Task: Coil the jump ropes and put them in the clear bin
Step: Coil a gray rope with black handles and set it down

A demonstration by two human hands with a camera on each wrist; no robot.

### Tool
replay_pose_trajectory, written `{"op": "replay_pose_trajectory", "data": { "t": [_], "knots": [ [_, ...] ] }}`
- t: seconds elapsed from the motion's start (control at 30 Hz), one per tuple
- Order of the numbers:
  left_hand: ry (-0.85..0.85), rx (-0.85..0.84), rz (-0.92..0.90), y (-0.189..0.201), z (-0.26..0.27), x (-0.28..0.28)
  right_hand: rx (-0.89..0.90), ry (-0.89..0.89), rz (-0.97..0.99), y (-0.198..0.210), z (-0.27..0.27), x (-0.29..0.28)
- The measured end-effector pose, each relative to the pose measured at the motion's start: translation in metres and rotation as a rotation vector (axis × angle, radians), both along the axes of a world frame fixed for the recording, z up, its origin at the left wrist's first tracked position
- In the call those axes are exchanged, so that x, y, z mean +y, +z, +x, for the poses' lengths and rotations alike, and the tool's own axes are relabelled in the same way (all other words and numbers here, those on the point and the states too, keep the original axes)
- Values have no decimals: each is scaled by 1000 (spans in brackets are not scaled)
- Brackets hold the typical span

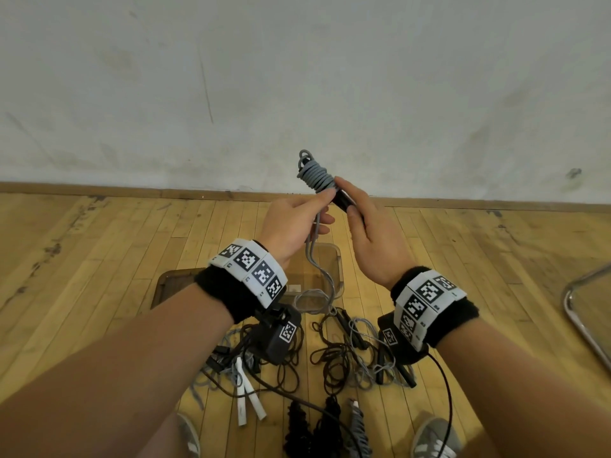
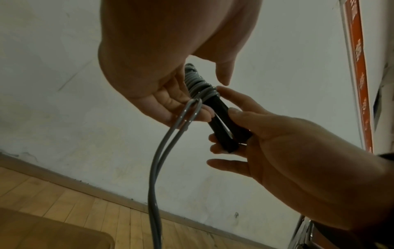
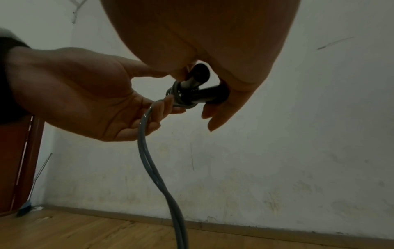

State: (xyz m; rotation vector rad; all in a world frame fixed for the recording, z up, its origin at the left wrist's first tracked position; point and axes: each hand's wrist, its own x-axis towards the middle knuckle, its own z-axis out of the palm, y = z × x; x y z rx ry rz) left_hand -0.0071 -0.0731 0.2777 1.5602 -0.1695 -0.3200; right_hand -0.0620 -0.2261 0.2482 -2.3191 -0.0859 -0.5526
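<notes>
I hold a grey jump rope at chest height in front of the wall; part of it is wound in a tight coil around its two black handles. My right hand grips the handles, which lie side by side. My left hand pinches the doubled loose strand just below the coil. The rest of the strand hangs down into the clear bin on the floor beneath my hands.
Several tangled ropes lie on the wood floor near my feet: a dark brown rope, a white-handled rope, and a black braided rope. A brown tray sits left of the bin. A metal chair leg stands at the right.
</notes>
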Motion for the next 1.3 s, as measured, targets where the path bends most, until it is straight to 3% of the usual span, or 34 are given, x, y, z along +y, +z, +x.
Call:
{"op": "replay_pose_trajectory", "data": {
  "t": [0.17, 0.3, 0.43, 0.6, 0.83, 1.13, 1.3],
  "knots": [
    [52, -31, -7, 2, 2, 1, -3, 51, 59, 4, -5, 4],
    [42, -44, -33, 5, 2, 2, 17, 35, 362, 15, -7, 3],
    [-33, -57, -30, 6, -1, 1, 203, 63, 628, 20, -8, 2],
    [-87, -70, 16, 5, -2, 3, 160, 102, 437, 19, -9, 2],
    [-27, -8, 3, 4, -2, 1, 34, -57, 241, 7, -5, -5],
    [-41, -93, 0, 8, -11, -3, -6, -255, 8, 8, -5, -9],
    [-35, -46, -60, 9, -12, -3, -28, -165, -20, 11, -5, -5]
  ]
}}
